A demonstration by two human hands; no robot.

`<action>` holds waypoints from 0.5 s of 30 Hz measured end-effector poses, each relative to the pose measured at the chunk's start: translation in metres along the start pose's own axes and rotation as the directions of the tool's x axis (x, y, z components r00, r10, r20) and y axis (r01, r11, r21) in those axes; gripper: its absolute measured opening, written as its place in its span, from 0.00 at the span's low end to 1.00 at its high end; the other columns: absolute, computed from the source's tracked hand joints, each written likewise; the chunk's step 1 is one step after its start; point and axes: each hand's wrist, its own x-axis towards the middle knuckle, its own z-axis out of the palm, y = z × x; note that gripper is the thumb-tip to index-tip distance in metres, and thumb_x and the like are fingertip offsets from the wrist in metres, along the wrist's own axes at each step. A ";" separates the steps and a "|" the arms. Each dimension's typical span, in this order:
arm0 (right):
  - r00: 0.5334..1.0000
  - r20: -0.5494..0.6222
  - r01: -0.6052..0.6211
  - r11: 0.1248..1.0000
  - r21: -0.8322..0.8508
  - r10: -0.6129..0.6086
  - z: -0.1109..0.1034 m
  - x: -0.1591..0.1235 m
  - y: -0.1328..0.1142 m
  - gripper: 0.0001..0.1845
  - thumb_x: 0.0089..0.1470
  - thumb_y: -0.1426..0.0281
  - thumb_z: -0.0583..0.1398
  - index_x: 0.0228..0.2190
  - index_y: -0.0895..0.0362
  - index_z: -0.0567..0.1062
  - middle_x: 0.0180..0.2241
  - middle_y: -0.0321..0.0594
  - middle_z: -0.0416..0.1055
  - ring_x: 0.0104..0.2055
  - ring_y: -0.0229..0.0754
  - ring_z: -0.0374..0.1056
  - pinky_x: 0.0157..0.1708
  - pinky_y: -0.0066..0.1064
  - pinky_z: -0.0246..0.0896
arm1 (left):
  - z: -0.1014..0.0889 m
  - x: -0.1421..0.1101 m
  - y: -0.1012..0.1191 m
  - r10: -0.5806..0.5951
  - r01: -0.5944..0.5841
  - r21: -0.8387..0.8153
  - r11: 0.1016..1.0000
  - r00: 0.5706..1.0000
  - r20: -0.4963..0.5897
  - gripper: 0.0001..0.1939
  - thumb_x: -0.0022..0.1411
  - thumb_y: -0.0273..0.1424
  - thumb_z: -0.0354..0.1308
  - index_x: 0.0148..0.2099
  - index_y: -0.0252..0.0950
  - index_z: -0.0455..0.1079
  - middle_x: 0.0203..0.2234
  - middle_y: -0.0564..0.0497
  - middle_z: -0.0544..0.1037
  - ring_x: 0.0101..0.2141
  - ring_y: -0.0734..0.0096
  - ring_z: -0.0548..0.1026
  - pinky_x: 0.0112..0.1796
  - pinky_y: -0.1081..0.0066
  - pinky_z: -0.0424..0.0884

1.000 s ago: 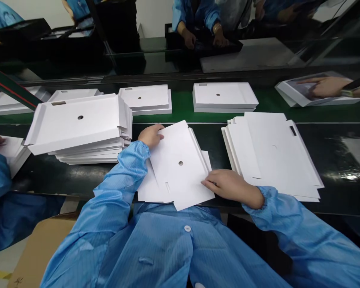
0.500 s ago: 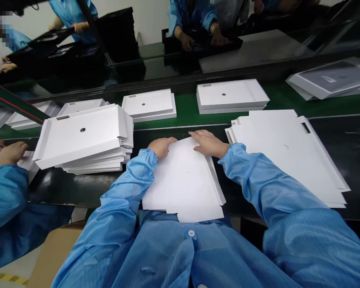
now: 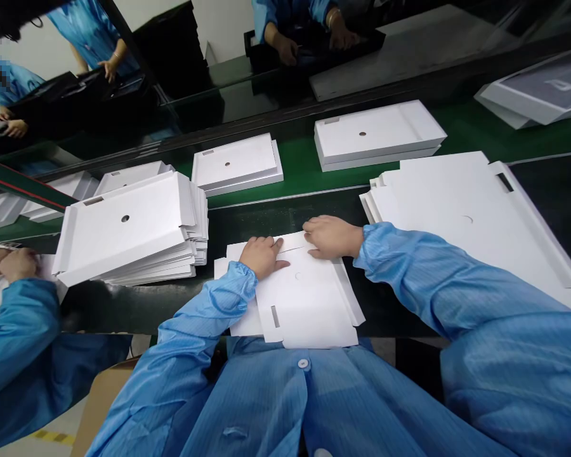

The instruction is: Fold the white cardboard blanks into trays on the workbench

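A flat white cardboard box blank (image 3: 309, 295) lies in front of me, with creased flaps, a slot near its lower left and a small curved cut in its middle. More white cardboard (image 3: 245, 320) shows under it on the left. On the blank's upper left lies my left hand (image 3: 261, 257), thumb apart from the fingers. My right hand (image 3: 332, 237) is bent around the far right edge, fingertips at the far flap. To the right is a stack of flat blanks (image 3: 457, 216); to the left, a stack of shaped white trays (image 3: 128, 219) with a round hole in the top one.
White box pieces (image 3: 235, 162) and a paired set (image 3: 374, 136) sit on the green belt (image 3: 297, 162) beyond the dark bench edge. A grey-topped box (image 3: 547, 89) stands at far right. A co-worker's hands (image 3: 12, 263) work at the left; others handle black trays behind.
My left hand has moved from the blank's far left edge toward me, onto its surface. The blank's left part now shows a slot, with another sheet visible beneath. The view has tilted slightly.
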 end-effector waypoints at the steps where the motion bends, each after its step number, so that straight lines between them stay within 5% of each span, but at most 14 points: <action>1: 1.000 0.015 -0.003 1.000 -0.005 0.003 -0.001 0.003 0.000 0.18 0.58 0.59 0.61 0.35 0.63 0.81 0.42 0.53 0.73 0.47 0.53 0.67 0.46 0.40 0.57 | 0.000 0.003 0.002 -0.001 0.001 0.009 1.000 1.000 -0.004 0.32 0.65 0.52 0.55 0.63 0.37 0.66 0.46 0.39 0.74 0.47 0.50 0.72 0.48 0.56 0.62; 7: 0.999 -0.045 0.021 0.987 0.159 -0.014 0.001 0.014 0.003 0.21 0.62 0.60 0.61 0.50 0.59 0.75 0.49 0.49 0.72 0.51 0.50 0.66 0.47 0.36 0.59 | 0.003 0.011 0.000 0.064 -0.065 -0.050 0.997 0.998 -0.022 0.26 0.67 0.47 0.56 0.57 0.33 0.69 0.48 0.40 0.71 0.48 0.53 0.69 0.50 0.59 0.65; 15: 0.998 -0.042 0.041 0.993 0.107 -0.037 0.004 0.015 -0.005 0.15 0.65 0.68 0.55 0.45 0.62 0.77 0.45 0.51 0.72 0.49 0.50 0.66 0.46 0.37 0.60 | 0.011 0.021 0.003 0.034 -0.042 -0.090 0.995 0.996 -0.088 0.16 0.65 0.33 0.54 0.52 0.32 0.72 0.47 0.40 0.72 0.48 0.55 0.70 0.52 0.60 0.67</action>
